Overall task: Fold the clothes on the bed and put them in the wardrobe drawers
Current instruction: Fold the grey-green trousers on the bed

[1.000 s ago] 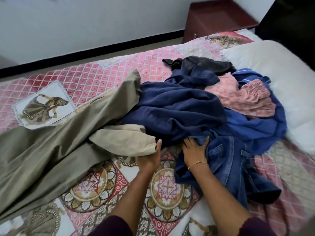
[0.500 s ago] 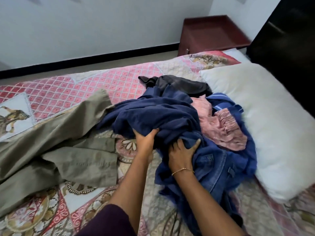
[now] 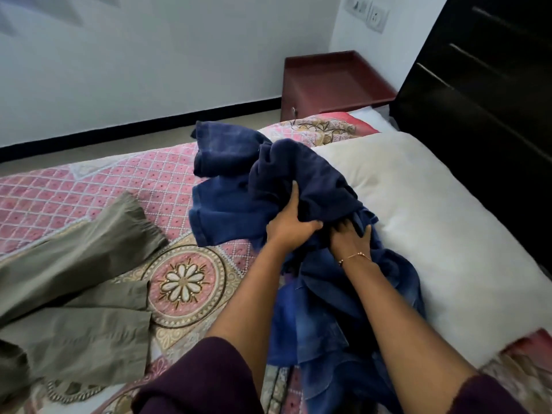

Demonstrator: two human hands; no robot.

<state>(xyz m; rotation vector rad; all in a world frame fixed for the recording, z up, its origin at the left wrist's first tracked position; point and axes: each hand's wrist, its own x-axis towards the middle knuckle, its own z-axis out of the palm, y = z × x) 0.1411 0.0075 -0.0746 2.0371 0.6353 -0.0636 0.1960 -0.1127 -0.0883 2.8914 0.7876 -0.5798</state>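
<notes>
Navy garment point(image 3: 268, 180), bunched beside pillow point(image 3: 433, 228): soft, limp, likely heavyish; left hand point(image 3: 288, 227) grips its folds, right hand point(image 3: 351, 237) w/ fingers dug into cloth, grip unclear; best taken at hem/waistband.

Heap of clothes point(image 3: 268, 186) on the bed point(image 3: 98, 189) right of middle, touching the pillow point(image 3: 442, 234) to its right, both hands point(image 3: 291, 225) on the heap's near side, trousers point(image 3: 74, 279) spread near left, nightstand point(image 3: 334, 82) far beyond, wardrobe point(image 3: 493, 85) far right.
</notes>
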